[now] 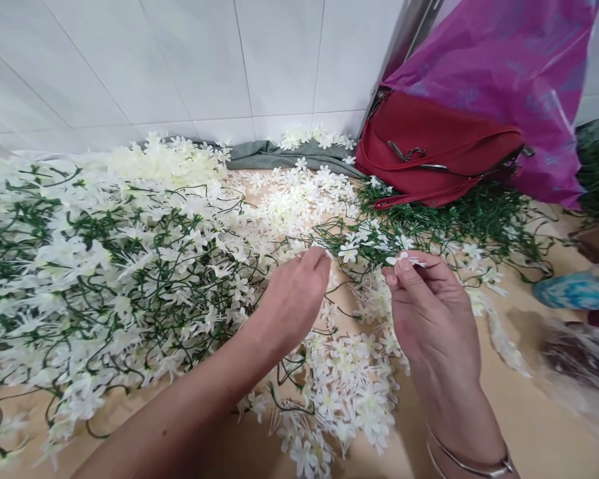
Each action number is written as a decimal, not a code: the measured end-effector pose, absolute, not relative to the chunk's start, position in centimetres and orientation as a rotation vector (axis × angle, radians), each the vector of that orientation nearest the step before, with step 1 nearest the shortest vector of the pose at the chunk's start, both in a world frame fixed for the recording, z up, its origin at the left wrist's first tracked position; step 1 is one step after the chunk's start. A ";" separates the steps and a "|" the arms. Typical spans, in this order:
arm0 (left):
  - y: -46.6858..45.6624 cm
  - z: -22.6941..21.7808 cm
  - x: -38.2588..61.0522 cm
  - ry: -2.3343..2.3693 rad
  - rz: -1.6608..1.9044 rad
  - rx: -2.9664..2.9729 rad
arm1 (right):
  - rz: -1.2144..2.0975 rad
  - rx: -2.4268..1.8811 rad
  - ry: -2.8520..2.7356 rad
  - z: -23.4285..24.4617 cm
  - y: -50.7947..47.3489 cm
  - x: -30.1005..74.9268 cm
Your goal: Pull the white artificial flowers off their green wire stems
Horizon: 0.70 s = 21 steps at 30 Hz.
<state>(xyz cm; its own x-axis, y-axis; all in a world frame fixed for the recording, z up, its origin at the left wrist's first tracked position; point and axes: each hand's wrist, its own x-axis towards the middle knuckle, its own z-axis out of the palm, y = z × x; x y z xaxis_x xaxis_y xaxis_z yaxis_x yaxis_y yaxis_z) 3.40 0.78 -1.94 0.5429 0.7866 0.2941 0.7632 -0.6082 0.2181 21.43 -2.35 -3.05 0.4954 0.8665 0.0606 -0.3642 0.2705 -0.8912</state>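
My left hand (pixel 293 296) is closed in a pinch at the tip of a thin green stem (pixel 324 234) among white artificial flowers. My right hand (pixel 429 306) is closed too, thumb and fingers pinching a small white flower (pixel 406 258). A bracelet circles my right wrist. Between and below my hands lies a loose heap of white flower heads (pixel 349 392). A big pile of finished green vines with white flowers (pixel 104 266) covers the left of the tan surface.
A red bag (pixel 429 156) leans on the tiled wall at the back right under a purple plastic bag (pixel 509 73). Bare green stems (pixel 479 219) spread in front of it. A grey cloth (pixel 274 156) lies by the wall. Clear plastic sits at the right edge.
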 end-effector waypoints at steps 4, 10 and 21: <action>2.6 -2.8 5.4 1.556 0.335 2.732 | 0.934 -1.007 -0.612 -3.0 -2.4 21.3; 3.9 -3.2 5.2 1.568 0.426 2.657 | 0.957 -1.053 -0.658 -3.2 -2.5 21.4; -0.3 0.1 2.2 0.900 0.989 1.308 | 1.081 -1.007 -0.670 -2.8 -2.5 21.3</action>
<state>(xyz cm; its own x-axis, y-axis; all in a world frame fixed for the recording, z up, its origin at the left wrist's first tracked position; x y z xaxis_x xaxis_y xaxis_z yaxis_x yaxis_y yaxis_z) 2.22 -0.26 0.12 0.3381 0.9409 0.0193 -0.0692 0.0044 0.9976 21.35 -2.51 -2.81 0.3535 0.9352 -0.0227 -0.3959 0.1276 -0.9094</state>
